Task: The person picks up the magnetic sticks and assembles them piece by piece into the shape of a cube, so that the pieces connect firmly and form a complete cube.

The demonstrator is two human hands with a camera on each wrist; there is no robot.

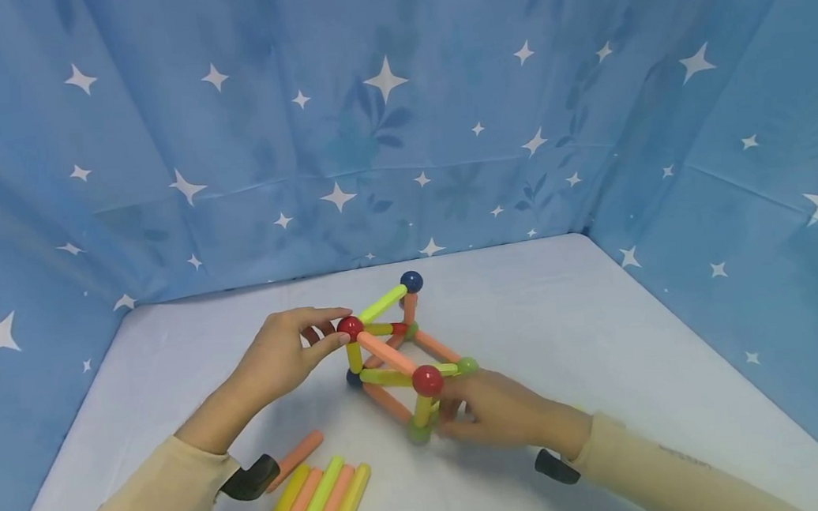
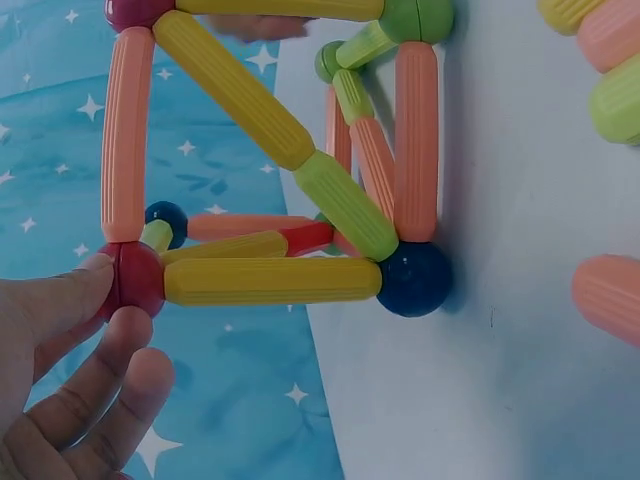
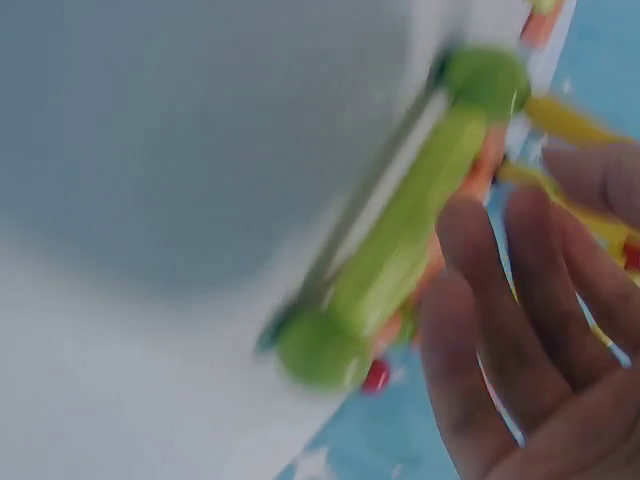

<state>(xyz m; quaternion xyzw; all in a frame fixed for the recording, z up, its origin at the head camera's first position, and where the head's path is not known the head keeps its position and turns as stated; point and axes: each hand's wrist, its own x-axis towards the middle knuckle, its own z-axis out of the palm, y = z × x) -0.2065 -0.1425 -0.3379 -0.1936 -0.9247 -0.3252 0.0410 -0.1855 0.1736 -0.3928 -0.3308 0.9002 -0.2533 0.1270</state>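
A frame of coloured rods and balls [image 1: 395,359] stands on the white table [image 1: 570,315]. My left hand [image 1: 332,332] pinches the red ball [image 1: 349,328] at the frame's upper left corner. In the left wrist view, the thumb and fingers [image 2: 95,285] press on that red ball [image 2: 130,278]. A yellow rod [image 2: 270,280] runs from it to a dark blue ball [image 2: 413,278]. My right hand [image 1: 450,411] lies at the near right corner, beside the upright yellow-green rod [image 1: 423,410] and the green ball [image 1: 418,431]. The right wrist view is blurred. Its fingers [image 3: 520,300] are fairly straight alongside a green rod [image 3: 400,240].
Several loose yellow, green and orange rods [image 1: 315,503] lie side by side at the front left, with one orange rod [image 1: 295,459] apart from them. Blue starred cloth [image 1: 386,130] walls in the table at the back and both sides.
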